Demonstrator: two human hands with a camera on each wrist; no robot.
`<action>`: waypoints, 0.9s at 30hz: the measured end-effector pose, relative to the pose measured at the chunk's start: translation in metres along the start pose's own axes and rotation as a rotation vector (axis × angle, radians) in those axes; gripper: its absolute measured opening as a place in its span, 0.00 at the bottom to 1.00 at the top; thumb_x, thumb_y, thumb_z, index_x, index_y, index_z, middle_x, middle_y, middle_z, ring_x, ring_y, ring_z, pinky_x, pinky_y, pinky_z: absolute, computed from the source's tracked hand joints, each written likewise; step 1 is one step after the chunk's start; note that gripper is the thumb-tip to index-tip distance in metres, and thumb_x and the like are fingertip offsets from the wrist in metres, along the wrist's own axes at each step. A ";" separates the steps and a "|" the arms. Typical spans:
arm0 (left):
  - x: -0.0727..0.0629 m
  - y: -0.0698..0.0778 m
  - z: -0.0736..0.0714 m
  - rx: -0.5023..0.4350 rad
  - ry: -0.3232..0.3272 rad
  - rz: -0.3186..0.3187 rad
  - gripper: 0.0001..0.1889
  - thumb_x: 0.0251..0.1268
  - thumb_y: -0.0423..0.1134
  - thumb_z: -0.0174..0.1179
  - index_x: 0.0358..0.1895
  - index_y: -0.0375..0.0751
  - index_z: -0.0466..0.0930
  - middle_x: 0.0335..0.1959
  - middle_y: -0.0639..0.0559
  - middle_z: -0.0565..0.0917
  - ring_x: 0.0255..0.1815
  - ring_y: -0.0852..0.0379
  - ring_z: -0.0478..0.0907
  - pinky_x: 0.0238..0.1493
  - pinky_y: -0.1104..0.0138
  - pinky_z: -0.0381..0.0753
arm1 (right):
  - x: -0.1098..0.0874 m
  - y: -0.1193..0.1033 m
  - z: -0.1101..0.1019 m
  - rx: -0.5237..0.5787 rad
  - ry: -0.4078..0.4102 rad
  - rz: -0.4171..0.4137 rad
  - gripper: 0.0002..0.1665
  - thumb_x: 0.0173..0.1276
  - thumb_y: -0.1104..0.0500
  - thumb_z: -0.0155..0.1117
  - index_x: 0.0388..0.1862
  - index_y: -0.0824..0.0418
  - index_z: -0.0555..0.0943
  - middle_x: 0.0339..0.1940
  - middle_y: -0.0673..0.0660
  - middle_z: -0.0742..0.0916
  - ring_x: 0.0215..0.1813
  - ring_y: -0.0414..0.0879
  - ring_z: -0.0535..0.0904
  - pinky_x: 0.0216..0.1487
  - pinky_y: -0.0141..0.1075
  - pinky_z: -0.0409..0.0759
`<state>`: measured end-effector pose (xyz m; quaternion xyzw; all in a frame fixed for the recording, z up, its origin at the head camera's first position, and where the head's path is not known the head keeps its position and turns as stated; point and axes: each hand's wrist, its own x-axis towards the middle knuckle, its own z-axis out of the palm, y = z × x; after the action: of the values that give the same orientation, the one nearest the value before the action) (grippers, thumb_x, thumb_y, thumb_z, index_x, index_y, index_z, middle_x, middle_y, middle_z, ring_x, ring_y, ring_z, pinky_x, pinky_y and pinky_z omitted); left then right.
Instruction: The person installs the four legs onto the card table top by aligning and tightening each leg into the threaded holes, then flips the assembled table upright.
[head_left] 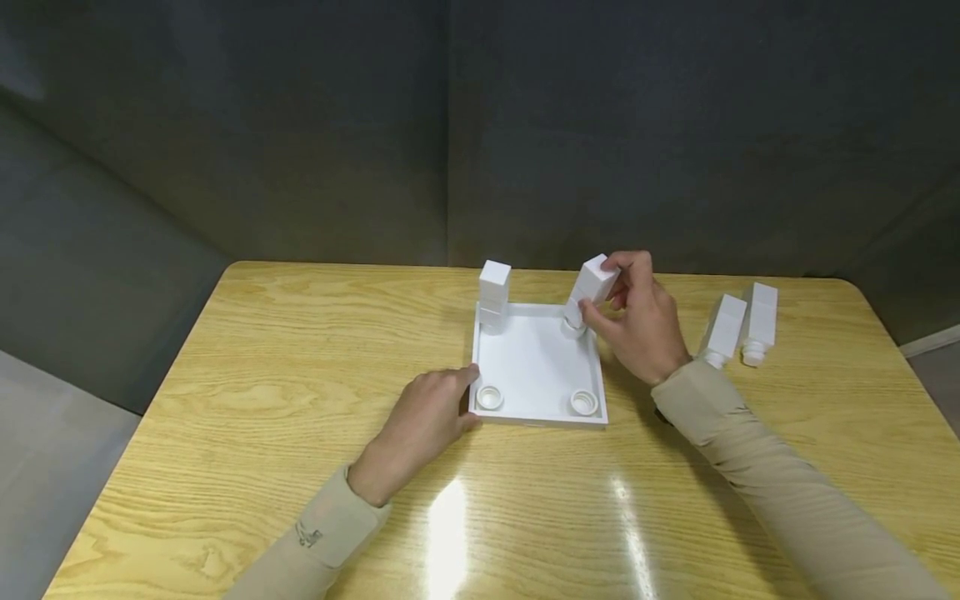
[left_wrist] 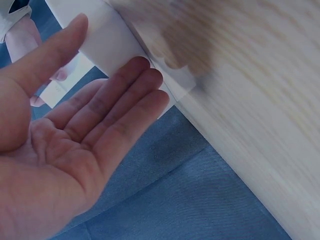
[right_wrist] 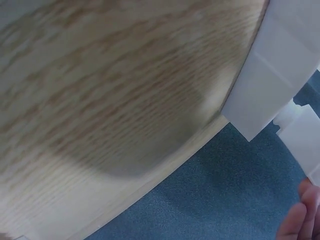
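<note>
A square white tray-like panel (head_left: 536, 358) with low walls lies on the table. My left hand (head_left: 423, 417) is at its near left corner; in the left wrist view the fingers (left_wrist: 125, 117) are fairly straight, tips against the panel's side. My right hand (head_left: 643, 321) pinches a white square leg (head_left: 594, 282) by its upper part. That leg leans to the right over the round socket (head_left: 572, 330) at the far right corner; its narrower end shows in the right wrist view. Another leg (head_left: 494, 283) stands upright at the far left corner.
Two round threaded sockets, one near left (head_left: 490, 398) and one near right (head_left: 583, 403), show bare inside the panel. Two more white legs (head_left: 724, 327) with threaded ends lie on the table (head_left: 300, 350) to the right. A dark partition (head_left: 337, 167) rises behind the table.
</note>
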<state>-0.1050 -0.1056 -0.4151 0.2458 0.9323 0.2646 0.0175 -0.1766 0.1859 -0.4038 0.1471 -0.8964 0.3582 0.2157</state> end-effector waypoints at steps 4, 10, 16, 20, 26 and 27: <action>0.000 0.000 0.000 0.002 -0.003 -0.003 0.30 0.54 0.30 0.85 0.59 0.22 0.83 0.47 0.30 0.90 0.47 0.36 0.89 0.50 0.47 0.88 | -0.001 0.001 0.001 0.001 0.000 0.003 0.36 0.65 0.72 0.78 0.64 0.65 0.66 0.37 0.66 0.82 0.34 0.56 0.76 0.36 0.32 0.69; 0.000 0.000 0.000 0.003 -0.006 -0.009 0.29 0.54 0.31 0.85 0.58 0.23 0.84 0.46 0.31 0.90 0.46 0.36 0.89 0.49 0.47 0.88 | -0.001 0.001 0.002 0.010 -0.005 0.011 0.36 0.66 0.72 0.78 0.64 0.65 0.66 0.37 0.67 0.82 0.35 0.55 0.76 0.36 0.32 0.68; 0.001 0.000 0.000 -0.001 -0.008 -0.012 0.29 0.54 0.31 0.85 0.58 0.23 0.84 0.46 0.31 0.90 0.47 0.36 0.89 0.49 0.47 0.88 | -0.002 0.002 0.001 -0.005 -0.008 0.006 0.36 0.66 0.71 0.78 0.64 0.65 0.66 0.36 0.66 0.82 0.34 0.53 0.76 0.35 0.33 0.69; 0.001 0.000 0.000 -0.001 -0.010 -0.012 0.28 0.54 0.30 0.85 0.57 0.23 0.84 0.46 0.31 0.90 0.47 0.36 0.89 0.49 0.47 0.88 | -0.001 0.004 0.001 -0.042 0.008 -0.022 0.35 0.65 0.68 0.80 0.64 0.64 0.68 0.34 0.64 0.83 0.32 0.52 0.77 0.34 0.39 0.70; 0.003 0.000 0.000 -0.002 -0.008 -0.010 0.28 0.54 0.30 0.85 0.57 0.24 0.84 0.46 0.31 0.90 0.47 0.37 0.89 0.49 0.48 0.88 | 0.001 0.005 -0.002 -0.025 0.047 -0.047 0.29 0.67 0.60 0.77 0.61 0.64 0.74 0.39 0.65 0.86 0.38 0.60 0.81 0.40 0.49 0.72; 0.003 0.000 0.000 -0.003 -0.008 -0.011 0.28 0.54 0.30 0.85 0.57 0.24 0.84 0.46 0.32 0.90 0.47 0.37 0.89 0.49 0.48 0.88 | 0.002 0.005 -0.002 -0.013 0.054 -0.046 0.27 0.68 0.59 0.75 0.60 0.65 0.75 0.42 0.66 0.87 0.40 0.62 0.81 0.43 0.50 0.72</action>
<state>-0.1075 -0.1045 -0.4147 0.2418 0.9332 0.2649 0.0232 -0.1794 0.1909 -0.4043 0.1568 -0.8889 0.3513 0.2489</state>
